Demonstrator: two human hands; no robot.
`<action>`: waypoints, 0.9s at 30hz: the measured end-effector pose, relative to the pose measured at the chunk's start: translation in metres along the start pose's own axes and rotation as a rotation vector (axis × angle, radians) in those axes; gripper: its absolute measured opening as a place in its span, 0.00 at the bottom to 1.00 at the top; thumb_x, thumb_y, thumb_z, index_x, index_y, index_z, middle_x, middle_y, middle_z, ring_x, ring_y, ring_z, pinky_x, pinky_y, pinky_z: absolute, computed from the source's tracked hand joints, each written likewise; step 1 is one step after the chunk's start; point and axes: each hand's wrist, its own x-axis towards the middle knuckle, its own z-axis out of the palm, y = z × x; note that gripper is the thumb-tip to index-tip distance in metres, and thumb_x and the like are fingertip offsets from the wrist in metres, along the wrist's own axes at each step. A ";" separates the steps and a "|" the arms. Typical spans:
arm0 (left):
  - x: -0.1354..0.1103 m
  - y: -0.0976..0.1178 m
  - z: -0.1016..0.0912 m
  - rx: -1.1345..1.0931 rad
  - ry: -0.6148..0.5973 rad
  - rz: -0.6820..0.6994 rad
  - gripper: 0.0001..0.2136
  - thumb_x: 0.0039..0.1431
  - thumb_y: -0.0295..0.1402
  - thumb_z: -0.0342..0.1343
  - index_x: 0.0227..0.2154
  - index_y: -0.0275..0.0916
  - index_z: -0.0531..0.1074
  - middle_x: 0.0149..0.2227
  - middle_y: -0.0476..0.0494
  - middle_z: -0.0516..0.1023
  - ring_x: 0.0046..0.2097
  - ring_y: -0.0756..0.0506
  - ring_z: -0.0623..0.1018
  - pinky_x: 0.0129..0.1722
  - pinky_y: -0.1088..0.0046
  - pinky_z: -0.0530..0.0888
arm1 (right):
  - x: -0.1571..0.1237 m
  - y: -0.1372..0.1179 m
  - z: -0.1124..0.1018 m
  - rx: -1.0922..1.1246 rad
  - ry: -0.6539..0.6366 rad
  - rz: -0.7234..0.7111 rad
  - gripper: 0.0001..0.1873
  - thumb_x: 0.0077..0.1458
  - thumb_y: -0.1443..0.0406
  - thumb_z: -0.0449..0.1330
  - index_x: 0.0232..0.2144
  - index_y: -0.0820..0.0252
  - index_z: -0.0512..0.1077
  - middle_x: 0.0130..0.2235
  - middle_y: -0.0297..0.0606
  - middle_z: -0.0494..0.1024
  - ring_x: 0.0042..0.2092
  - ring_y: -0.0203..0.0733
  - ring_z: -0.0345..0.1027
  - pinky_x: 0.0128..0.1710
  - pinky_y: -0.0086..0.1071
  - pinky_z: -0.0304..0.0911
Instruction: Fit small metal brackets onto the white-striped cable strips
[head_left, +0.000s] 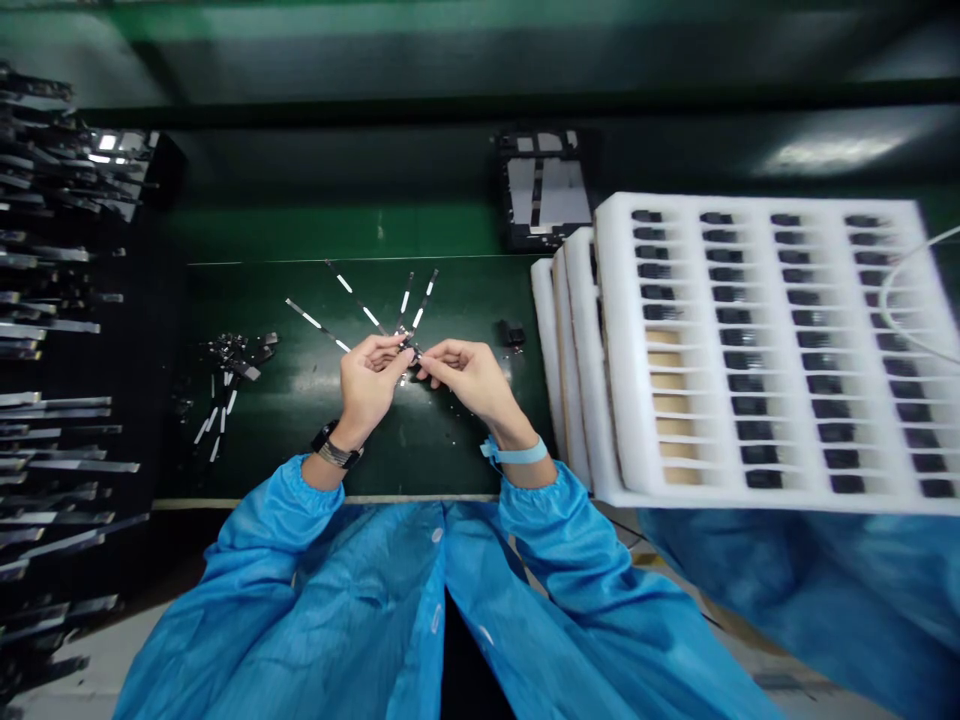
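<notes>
the left hand [373,378] and the right hand [466,378] meet over the green work surface [442,450], near its middle, with a small dark part with four strips [406,343] at their fingertips. the left thumb and forefinger are pinched together on the part's body. the right thumb and fingers are drawn close at its right side, but i cannot tell whether they clamp it or only touch it.

the four strips, dark with white sections, fan out from the body toward the far side of the surface. the two on the left slant away up and to the left, the outermost lying flattest. the other two point more nearly straight away, both leaning a little to the right, the rightmost more so. with the strips spread like this, the part has no single long axis; each strip has its own line running back to the fingertips.

well to the left lies a pile of similar parts [229,352], several of its strips pointing toward the near edge and a bit left. a small black piece [512,334] sits to the right of the right hand, between it and the white foam tray [716,350].
</notes>
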 end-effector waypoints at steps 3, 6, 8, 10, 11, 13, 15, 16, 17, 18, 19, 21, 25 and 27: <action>0.002 0.002 -0.002 -0.021 -0.020 -0.032 0.15 0.51 0.37 0.77 0.39 0.37 0.84 0.33 0.44 0.87 0.33 0.46 0.85 0.37 0.69 0.82 | -0.001 0.001 -0.001 0.011 -0.017 -0.005 0.23 0.55 0.46 0.74 0.33 0.60 0.81 0.32 0.42 0.86 0.29 0.40 0.75 0.32 0.34 0.72; 0.004 0.004 -0.004 -0.075 -0.088 -0.116 0.16 0.49 0.38 0.77 0.39 0.37 0.83 0.31 0.44 0.86 0.30 0.46 0.84 0.33 0.69 0.81 | -0.001 0.001 -0.002 0.018 -0.040 -0.025 0.24 0.55 0.45 0.74 0.34 0.60 0.82 0.34 0.43 0.87 0.32 0.41 0.77 0.35 0.36 0.74; 0.006 0.005 -0.006 -0.101 -0.122 -0.156 0.18 0.48 0.40 0.78 0.38 0.37 0.83 0.30 0.44 0.86 0.29 0.46 0.84 0.33 0.69 0.81 | -0.002 0.002 -0.003 0.019 -0.046 -0.040 0.24 0.56 0.45 0.74 0.35 0.59 0.82 0.35 0.43 0.87 0.32 0.42 0.77 0.36 0.37 0.75; 0.006 0.006 -0.006 -0.113 -0.137 -0.178 0.19 0.47 0.40 0.79 0.38 0.37 0.82 0.29 0.44 0.86 0.29 0.45 0.85 0.33 0.68 0.81 | -0.002 0.002 -0.003 0.013 -0.050 -0.053 0.23 0.56 0.46 0.74 0.35 0.59 0.82 0.35 0.43 0.87 0.32 0.42 0.77 0.36 0.37 0.75; 0.006 0.006 -0.006 -0.115 -0.140 -0.184 0.19 0.47 0.40 0.79 0.38 0.37 0.82 0.29 0.44 0.86 0.29 0.45 0.85 0.34 0.68 0.82 | -0.002 0.002 -0.002 0.011 -0.052 -0.060 0.22 0.57 0.46 0.73 0.35 0.59 0.82 0.34 0.42 0.86 0.32 0.42 0.77 0.36 0.37 0.75; 0.006 0.006 -0.005 -0.116 -0.139 -0.184 0.19 0.47 0.40 0.79 0.38 0.37 0.82 0.29 0.44 0.86 0.30 0.45 0.85 0.34 0.68 0.82 | -0.002 0.002 -0.002 0.013 -0.053 -0.077 0.20 0.58 0.48 0.73 0.34 0.59 0.82 0.34 0.42 0.86 0.32 0.42 0.77 0.36 0.37 0.75; 0.006 0.005 -0.005 -0.118 -0.137 -0.180 0.18 0.47 0.40 0.79 0.37 0.37 0.82 0.29 0.45 0.86 0.29 0.45 0.85 0.34 0.68 0.82 | -0.003 0.002 -0.001 0.020 -0.051 -0.090 0.18 0.59 0.50 0.73 0.34 0.59 0.83 0.33 0.42 0.86 0.32 0.42 0.77 0.35 0.36 0.74; 0.005 0.005 -0.004 -0.121 -0.136 -0.179 0.18 0.46 0.39 0.79 0.37 0.37 0.82 0.28 0.45 0.85 0.29 0.45 0.85 0.34 0.68 0.82 | -0.003 0.002 -0.001 0.022 -0.050 -0.093 0.18 0.59 0.50 0.73 0.33 0.59 0.83 0.33 0.41 0.86 0.32 0.42 0.77 0.35 0.36 0.74; 0.005 0.004 -0.004 -0.123 -0.133 -0.179 0.18 0.46 0.39 0.79 0.37 0.37 0.82 0.28 0.45 0.85 0.29 0.45 0.85 0.34 0.69 0.82 | -0.003 0.002 -0.001 0.022 -0.050 -0.093 0.18 0.59 0.50 0.73 0.33 0.59 0.83 0.33 0.41 0.86 0.31 0.42 0.77 0.35 0.37 0.74; 0.005 0.003 -0.003 -0.126 -0.129 -0.181 0.18 0.46 0.39 0.79 0.37 0.37 0.82 0.28 0.45 0.85 0.29 0.45 0.85 0.34 0.69 0.81 | -0.003 0.002 -0.001 0.021 -0.052 -0.091 0.18 0.59 0.50 0.73 0.33 0.59 0.83 0.33 0.42 0.86 0.31 0.42 0.77 0.35 0.37 0.74; 0.005 0.003 -0.003 -0.128 -0.127 -0.183 0.18 0.46 0.38 0.79 0.37 0.37 0.82 0.28 0.45 0.85 0.29 0.45 0.85 0.34 0.69 0.81 | -0.003 0.002 -0.002 0.020 -0.056 -0.089 0.18 0.58 0.50 0.73 0.33 0.59 0.83 0.33 0.42 0.86 0.31 0.42 0.77 0.35 0.37 0.75; 0.005 0.002 -0.003 -0.128 -0.128 -0.187 0.17 0.46 0.38 0.78 0.37 0.37 0.82 0.28 0.45 0.85 0.29 0.45 0.85 0.34 0.69 0.81 | -0.003 0.003 -0.002 0.019 -0.064 -0.085 0.19 0.58 0.49 0.73 0.33 0.59 0.83 0.33 0.42 0.86 0.31 0.42 0.77 0.35 0.37 0.75; 0.005 0.005 -0.006 -0.104 -0.148 -0.169 0.17 0.48 0.38 0.78 0.38 0.37 0.82 0.28 0.45 0.85 0.30 0.45 0.85 0.36 0.67 0.82 | -0.002 0.002 -0.003 -0.021 -0.085 -0.101 0.18 0.60 0.50 0.71 0.35 0.58 0.83 0.34 0.41 0.87 0.33 0.44 0.79 0.36 0.38 0.75; 0.006 0.012 -0.008 -0.048 -0.124 -0.111 0.15 0.49 0.38 0.77 0.39 0.38 0.83 0.30 0.44 0.86 0.31 0.45 0.85 0.36 0.67 0.82 | -0.001 0.000 -0.005 -0.114 -0.055 -0.157 0.15 0.62 0.52 0.70 0.37 0.57 0.84 0.36 0.41 0.87 0.35 0.45 0.79 0.37 0.38 0.73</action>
